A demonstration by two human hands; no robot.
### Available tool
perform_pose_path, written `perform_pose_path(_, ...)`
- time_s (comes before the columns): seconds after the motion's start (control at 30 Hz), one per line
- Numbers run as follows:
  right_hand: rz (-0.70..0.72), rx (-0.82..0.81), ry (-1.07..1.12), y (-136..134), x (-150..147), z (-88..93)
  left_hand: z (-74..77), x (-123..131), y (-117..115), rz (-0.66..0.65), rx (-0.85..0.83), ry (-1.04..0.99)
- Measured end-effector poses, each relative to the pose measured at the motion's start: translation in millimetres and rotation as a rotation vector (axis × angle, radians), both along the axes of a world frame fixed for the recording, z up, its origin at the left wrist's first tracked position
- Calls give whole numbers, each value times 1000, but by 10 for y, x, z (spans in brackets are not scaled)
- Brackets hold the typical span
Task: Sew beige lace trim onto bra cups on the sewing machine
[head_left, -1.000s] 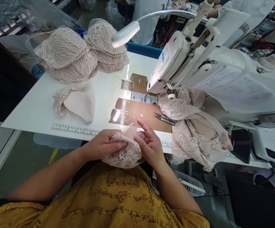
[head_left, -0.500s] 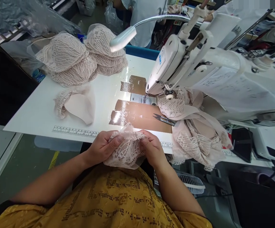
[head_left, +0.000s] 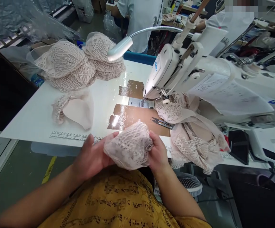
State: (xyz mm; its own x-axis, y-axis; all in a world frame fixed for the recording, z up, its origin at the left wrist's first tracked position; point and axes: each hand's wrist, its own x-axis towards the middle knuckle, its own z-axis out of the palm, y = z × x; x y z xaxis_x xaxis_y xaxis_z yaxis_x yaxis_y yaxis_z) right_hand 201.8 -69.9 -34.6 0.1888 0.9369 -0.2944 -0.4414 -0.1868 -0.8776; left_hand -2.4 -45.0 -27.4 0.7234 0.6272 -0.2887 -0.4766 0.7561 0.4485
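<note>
Lace cup (head_left: 129, 147), white sewing machine (head_left: 162, 71) lettered JUKI

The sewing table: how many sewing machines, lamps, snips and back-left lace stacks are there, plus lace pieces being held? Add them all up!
Held lace piece: 1
Lace stacks, back left: 2
Snips: 1
Sewing machine: 1
Lamp: 1
Total: 6

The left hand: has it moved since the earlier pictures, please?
Yes. Judged against the ruler printed along the table edge, the left hand has shifted to the left, away from its former place.
</note>
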Motion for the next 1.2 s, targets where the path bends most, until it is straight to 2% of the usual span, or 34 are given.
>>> perform_pose_path(0.1, 117, 68, -64, -24, -43, -11, 2, 116, -113, 33, -6, 50)
perform_pose_path(0.2, 233, 150, -218, -34, -41, 17, 30, 226, -101, 109, 19, 136)
perform_pose_path(0.27, 211, 153, -221, -26, -27, 53, 46, 259, -60, 105, 47, 155)
perform_pose_path(0.47, -25, 107, 76, 69, -32, 183, -16, 182, -5, 96, -21, 240)
perform_pose_path(0.57, -107, 125, 63, 113, -56, 194, -20, 140, 1, 116, -57, 131)
perform_pose_path(0.67, -20, 181, -35, 115, -109, 153, 42, 184, -4, 100, -45, -3)
perform_pose_path(0.8, 150, 192, -116, 92, -201, 108, 105, 343, -17, 137, -29, 109)
perform_pose_path(0.87, 120, 154, -50, 103, -216, 116, 86, 400, -28, 139, -61, 156)
perform_pose_path(0.93, 31, 113, 41, 137, -193, 141, 32, 399, -43, 117, -59, 178)
perform_pose_path(1.0, -54, 97, 86, 179, -137, 171, -32, 312, -44, 24, 38, 163)
perform_pose_path(1.07, -80, 114, 66, 209, -65, 198, -60, 138, -11, -189, 225, 92)
perform_pose_path(1.13, 2, 128, 7, 215, -3, 225, -7, -84, 63, -411, 444, 7)
perform_pose_path(1.17, 82, 131, -30, 209, 16, 242, 51, -190, 111, -459, 546, -11)
perform_pose_path(1.2, 180, 131, -65, 198, 23, 262, 123, -279, 162, -372, 652, -1)
